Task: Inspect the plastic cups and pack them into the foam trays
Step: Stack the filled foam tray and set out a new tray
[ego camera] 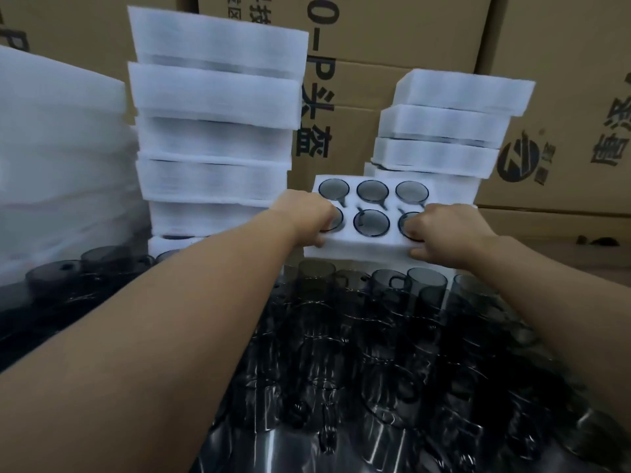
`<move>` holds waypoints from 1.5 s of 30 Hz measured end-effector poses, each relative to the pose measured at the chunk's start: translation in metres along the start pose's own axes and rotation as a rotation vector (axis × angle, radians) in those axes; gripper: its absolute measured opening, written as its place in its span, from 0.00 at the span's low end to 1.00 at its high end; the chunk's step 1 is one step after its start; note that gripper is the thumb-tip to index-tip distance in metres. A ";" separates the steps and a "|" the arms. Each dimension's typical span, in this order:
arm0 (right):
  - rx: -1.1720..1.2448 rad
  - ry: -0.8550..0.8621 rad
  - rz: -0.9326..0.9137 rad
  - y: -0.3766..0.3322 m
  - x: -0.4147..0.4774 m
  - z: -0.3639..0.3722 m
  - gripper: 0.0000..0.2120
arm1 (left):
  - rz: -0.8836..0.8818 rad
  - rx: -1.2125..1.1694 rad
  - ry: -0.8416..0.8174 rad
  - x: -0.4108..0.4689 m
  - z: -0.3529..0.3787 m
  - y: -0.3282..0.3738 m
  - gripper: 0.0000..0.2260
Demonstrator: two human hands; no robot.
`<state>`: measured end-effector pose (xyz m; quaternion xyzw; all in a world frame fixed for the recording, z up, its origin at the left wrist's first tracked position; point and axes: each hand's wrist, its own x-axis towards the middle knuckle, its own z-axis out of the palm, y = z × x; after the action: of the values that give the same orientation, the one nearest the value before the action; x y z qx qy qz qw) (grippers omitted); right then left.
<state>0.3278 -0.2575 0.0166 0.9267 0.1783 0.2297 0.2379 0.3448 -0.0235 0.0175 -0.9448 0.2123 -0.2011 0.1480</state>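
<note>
A white foam tray (358, 245) sits at centre, its round pockets filled with several dark transparent plastic cups (371, 222). My left hand (307, 216) grips the tray's near left corner, fingers curled over the top and thumb under the edge. My right hand (440, 230) grips the near right corner the same way. Each hand partly covers a cup in the front row. Below the tray lies a large heap of loose smoky cups with handles (392, 336).
A tall stack of filled foam trays (211, 131) stands at the left and a shorter stack (444, 131) behind the held tray at the right. More white foam (51, 165) fills the far left. Printed cardboard boxes (563, 97) form the back wall.
</note>
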 end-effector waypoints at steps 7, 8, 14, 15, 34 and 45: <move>0.141 -0.155 0.037 0.004 0.006 0.012 0.17 | -0.014 -0.153 -0.147 0.006 0.009 0.004 0.14; 0.160 -0.170 0.046 0.003 0.006 0.014 0.16 | -0.019 -0.168 -0.170 0.006 0.010 0.005 0.15; 0.337 -0.306 0.092 0.000 0.006 0.017 0.07 | -0.050 -0.293 -0.251 0.002 0.009 0.005 0.08; 0.345 -0.334 0.088 0.000 0.004 0.016 0.07 | -0.048 -0.291 -0.257 0.000 0.008 0.007 0.08; 1.226 0.527 0.448 -0.131 -0.176 -0.120 0.12 | 0.010 0.128 -0.194 -0.179 -0.114 0.003 0.15; 0.820 0.521 0.297 -0.159 -0.249 -0.096 0.13 | -0.831 0.574 -0.267 -0.296 -0.127 -0.039 0.22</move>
<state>0.0366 -0.2012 -0.0765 0.8713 0.1737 0.3955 -0.2328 0.0565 0.1221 0.0486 -0.8882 -0.2650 -0.1706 0.3343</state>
